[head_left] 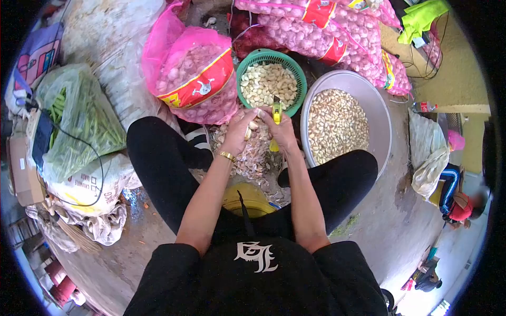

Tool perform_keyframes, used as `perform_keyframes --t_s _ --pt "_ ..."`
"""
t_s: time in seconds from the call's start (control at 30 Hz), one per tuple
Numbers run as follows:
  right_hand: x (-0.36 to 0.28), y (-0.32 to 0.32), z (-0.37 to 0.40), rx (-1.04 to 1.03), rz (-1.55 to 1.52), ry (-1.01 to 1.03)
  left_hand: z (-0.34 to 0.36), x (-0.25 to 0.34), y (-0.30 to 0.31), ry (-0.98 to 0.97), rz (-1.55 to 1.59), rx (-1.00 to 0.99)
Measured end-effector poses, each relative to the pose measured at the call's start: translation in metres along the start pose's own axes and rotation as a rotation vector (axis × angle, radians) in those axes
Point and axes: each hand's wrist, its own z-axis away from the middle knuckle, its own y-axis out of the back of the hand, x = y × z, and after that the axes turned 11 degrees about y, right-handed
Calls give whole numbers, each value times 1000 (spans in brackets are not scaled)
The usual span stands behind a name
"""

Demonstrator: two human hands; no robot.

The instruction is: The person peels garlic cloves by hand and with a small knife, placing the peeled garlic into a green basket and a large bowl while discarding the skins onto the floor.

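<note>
My left hand (237,132) is closed around pale garlic cloves (253,126), partly hidden by the fingers. Held upright in my right hand (284,134) is a yellow utility knife (276,111), its dark tip pointing away from me. Both hands meet at the thumbs and fingertips, above a pile of garlic skins (250,160) on the floor between my legs. Just beyond them stands a green plastic basket (302,79) of peeled cloves (268,84). At the right is a large pale basin (380,113) holding many unpeeled cloves (337,126).
A pink mesh sack of garlic (197,79) leans at the left, and more garlic sacks (342,31) are stacked at the back. A bag of green vegetables (79,121) lies farther left. One person in red (459,206) is at the far right.
</note>
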Motion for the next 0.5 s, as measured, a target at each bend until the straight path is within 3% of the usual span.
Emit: perform_keyframes --t_s 0.07,0.1,0.23,0.3,0.37,0.43,0.5 --pt "26 6 -5 137 -63 -167 -20 -16 2 -81 -80 162" --pt "52 2 9 142 -112 -256 -25 -41 19 -5 -97 227" --pt "92 36 -15 219 -101 -246 -95 -70 8 -1 -108 241" --pt "112 47 -19 355 -158 -319 -117 -83 7 121 -134 280" --pt "130 53 -27 414 -136 -329 -140 -98 13 66 -150 227" --pt "138 57 -34 429 -183 -407 -158 -106 17 -21 -269 298" --pt "144 60 -40 449 -151 -426 -167 -108 22 74 -206 250"
